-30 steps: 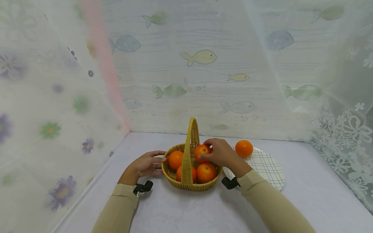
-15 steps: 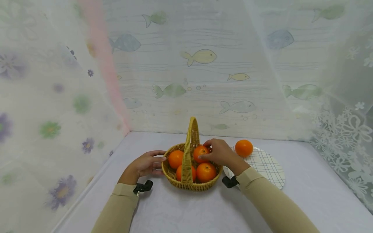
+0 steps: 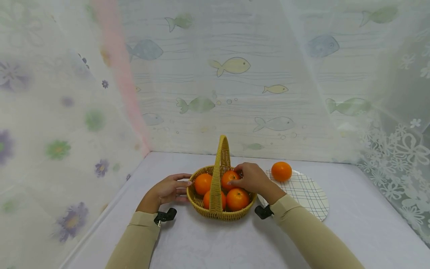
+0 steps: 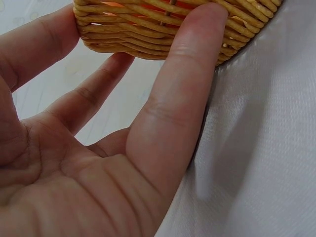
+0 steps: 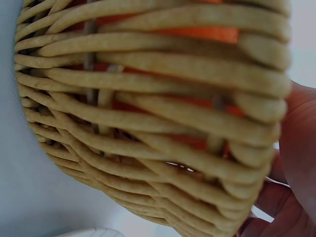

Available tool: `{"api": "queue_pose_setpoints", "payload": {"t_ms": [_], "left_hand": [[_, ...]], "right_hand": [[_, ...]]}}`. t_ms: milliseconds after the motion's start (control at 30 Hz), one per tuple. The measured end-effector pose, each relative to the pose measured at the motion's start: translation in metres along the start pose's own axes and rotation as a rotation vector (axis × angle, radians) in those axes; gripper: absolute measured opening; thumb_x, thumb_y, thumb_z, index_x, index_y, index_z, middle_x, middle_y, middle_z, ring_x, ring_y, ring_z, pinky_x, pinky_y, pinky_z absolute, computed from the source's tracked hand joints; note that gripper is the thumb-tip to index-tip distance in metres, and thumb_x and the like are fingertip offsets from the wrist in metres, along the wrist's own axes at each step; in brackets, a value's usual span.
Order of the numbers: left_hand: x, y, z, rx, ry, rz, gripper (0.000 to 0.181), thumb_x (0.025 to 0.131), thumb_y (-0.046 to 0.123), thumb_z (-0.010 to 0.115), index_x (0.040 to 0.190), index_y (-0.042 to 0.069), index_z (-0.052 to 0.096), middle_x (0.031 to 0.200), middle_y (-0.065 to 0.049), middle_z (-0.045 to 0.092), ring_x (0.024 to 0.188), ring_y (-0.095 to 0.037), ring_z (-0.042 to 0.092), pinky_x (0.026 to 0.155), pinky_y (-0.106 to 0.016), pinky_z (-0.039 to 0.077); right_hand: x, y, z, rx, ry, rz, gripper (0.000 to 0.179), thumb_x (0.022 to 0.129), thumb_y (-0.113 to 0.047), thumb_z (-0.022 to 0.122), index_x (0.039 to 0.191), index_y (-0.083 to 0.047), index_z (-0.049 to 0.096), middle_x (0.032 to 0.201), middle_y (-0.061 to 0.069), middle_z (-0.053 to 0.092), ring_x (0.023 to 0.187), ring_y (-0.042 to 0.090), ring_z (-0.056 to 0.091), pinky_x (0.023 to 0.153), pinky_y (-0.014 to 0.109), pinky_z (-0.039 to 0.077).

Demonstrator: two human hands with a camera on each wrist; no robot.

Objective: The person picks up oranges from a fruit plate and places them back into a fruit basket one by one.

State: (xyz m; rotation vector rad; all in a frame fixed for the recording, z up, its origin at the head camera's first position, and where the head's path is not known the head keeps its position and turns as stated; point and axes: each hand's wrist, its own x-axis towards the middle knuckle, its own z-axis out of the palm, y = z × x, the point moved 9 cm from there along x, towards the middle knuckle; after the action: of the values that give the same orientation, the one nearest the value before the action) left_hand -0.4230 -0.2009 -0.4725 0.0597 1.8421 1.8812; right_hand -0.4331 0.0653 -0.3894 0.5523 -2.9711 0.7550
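Note:
A yellow woven basket (image 3: 231, 216) with a tall arched handle stands on the table and holds several oranges. My left hand (image 3: 164, 189) touches its left end, the thumb (image 4: 185, 74) on the wicker wall and the fingers spread fairly straight. Inside, at the back right, lies an orange (image 3: 228, 180) that my right hand (image 3: 253, 181) grips between thumb and fingers. Around it are a front-right orange (image 3: 237, 199), a left orange (image 3: 203, 184) and one partly behind the handle (image 3: 215, 168). In the right wrist view, the basket wall hides most of the fruit and fingers.
Right of the basket, partly behind my right arm, lies a white plate (image 3: 307, 192) with a blue grid pattern. Another orange (image 3: 281, 171) sits at its back edge. A white cloth covers the table (image 3: 201, 246); printed curtains (image 3: 235, 93) surround it.
My right hand has moved slightly left and down with its orange, which sits lower in the basket. My left hand and the basket have stayed in place.

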Motion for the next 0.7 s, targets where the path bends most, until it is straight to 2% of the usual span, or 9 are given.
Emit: {"api": "queue_pose_setpoints", "payload": {"t_ms": [467, 700], "left_hand": [[0.000, -0.001, -0.001, 0.002, -0.002, 0.001, 0.056, 0.088, 0.023, 0.068, 0.138, 0.013, 0.045, 0.124, -0.013, 0.058, 0.102, -0.029, 0.065, 0.085, -0.052, 0.053], [0.000, 0.000, 0.001, -0.002, -0.001, -0.004, 0.055, 0.088, 0.023, 0.068, 0.138, 0.013, 0.045, 0.124, -0.014, 0.058, 0.103, -0.029, 0.065, 0.084, -0.051, 0.053]], "right_hand": [[-0.001, -0.003, 0.001, 0.002, -0.014, -0.012, 0.056, 0.074, -0.052, 0.076, 0.117, -0.016, 0.067, 0.111, -0.003, 0.066, 0.104, 0.017, 0.058, 0.092, 0.038, 0.050], [-0.005, 0.008, -0.005, 0.030, 0.042, -0.028, 0.056, 0.073, -0.057, 0.074, 0.115, -0.020, 0.067, 0.110, -0.006, 0.065, 0.099, 0.015, 0.058, 0.088, 0.036, 0.050]]}}
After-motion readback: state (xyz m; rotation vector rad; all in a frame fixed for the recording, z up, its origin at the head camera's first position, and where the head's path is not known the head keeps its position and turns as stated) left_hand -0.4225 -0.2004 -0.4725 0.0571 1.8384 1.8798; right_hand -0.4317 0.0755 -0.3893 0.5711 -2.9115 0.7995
